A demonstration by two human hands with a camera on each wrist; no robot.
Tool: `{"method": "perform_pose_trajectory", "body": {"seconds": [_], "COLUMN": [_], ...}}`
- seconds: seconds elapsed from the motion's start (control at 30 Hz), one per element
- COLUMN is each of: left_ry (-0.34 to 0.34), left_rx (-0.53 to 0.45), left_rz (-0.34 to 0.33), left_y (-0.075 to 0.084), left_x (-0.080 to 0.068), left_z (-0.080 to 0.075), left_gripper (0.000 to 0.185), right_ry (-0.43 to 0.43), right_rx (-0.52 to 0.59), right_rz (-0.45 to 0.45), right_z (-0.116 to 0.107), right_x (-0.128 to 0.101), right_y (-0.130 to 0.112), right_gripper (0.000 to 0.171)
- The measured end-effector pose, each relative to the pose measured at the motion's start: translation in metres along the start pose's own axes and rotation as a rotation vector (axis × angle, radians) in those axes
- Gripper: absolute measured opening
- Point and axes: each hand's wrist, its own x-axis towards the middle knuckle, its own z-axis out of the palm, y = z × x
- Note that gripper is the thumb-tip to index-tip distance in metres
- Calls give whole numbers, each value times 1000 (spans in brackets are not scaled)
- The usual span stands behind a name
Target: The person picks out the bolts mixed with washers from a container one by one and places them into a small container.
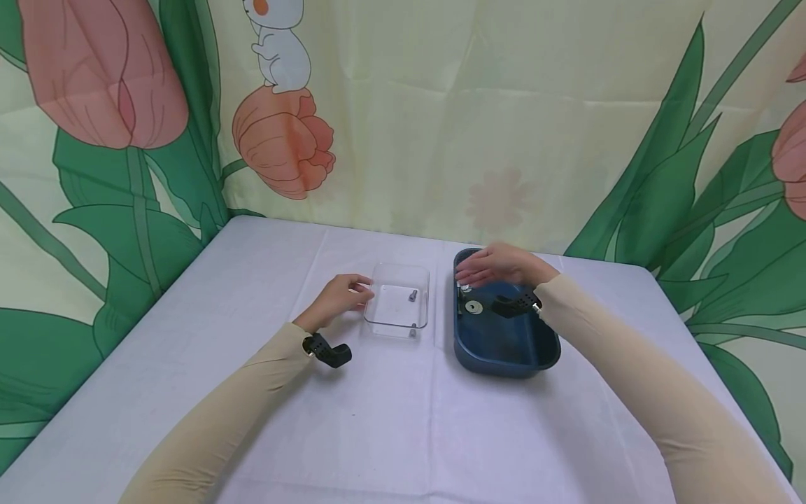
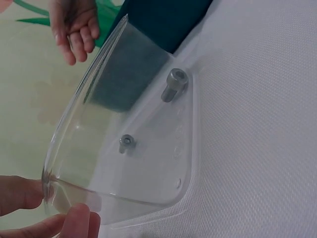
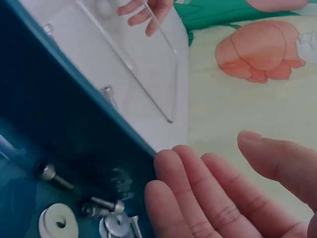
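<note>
Left hand (image 1: 336, 299) pinches the clear tray's (image 1: 399, 323) left rim; right hand (image 1: 497, 266) – fingers straight, holding nothing – hovers over the blue bin's (image 1: 504, 350) far end.

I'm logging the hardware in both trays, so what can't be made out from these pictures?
- Blue tray: right hand covers its far end in the head view.
- Screws and washer: cut off by the right wrist view's bottom edge.
- Clear tray: its screws too small to count in the head view.

Left hand (image 1: 336, 297) grips clear tray (image 1: 398, 325); right hand (image 1: 497, 266) hovers over blue bin (image 1: 504, 353).
</note>
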Motion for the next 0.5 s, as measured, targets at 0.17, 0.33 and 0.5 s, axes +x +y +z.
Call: {"method": "perform_pose_trajectory", "body": {"seconds": [0.17,0.33,0.5], "left_ry": [0,-1,-5], "left_rx": [-5,-6,-15], "left_rz": [0,8,10], "left_y": [0,1,1], "left_x": [0,-1,-1], "left_z": [0,-2,-1], "left_gripper": [41,41,42], "right_ry": [-5,-21,-34], "right_rx": [42,64,94], "right_rz": [70,100,117], "right_z": [-3,-2,2], "right_x": [-6,-7,-6], "right_y": [9,23,33], "right_gripper": [45,47,46]}}
